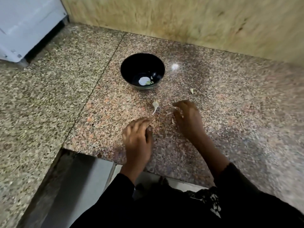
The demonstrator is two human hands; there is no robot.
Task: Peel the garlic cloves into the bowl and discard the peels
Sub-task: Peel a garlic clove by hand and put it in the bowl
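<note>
A black bowl point(142, 70) stands on the speckled granite counter point(230, 104), with a pale garlic piece point(148, 82) at its bottom beside a bright reflection. In front of the bowl lies a garlic clove with a long tail point(155, 106). A small peel scrap point(191, 91) lies to the right. My left hand point(138, 137) rests palm down on the counter, fingers loosely bent, holding nothing I can see. My right hand point(187, 117) hovers over the counter with curled fingers; pale peel bits show under its fingertips. The picture is blurred.
A tan wall point(181, 22) bounds the counter at the back. A white appliance point(24, 30) stands at the far left corner. The counter edge drops off near my body, with a grey step at the lower left.
</note>
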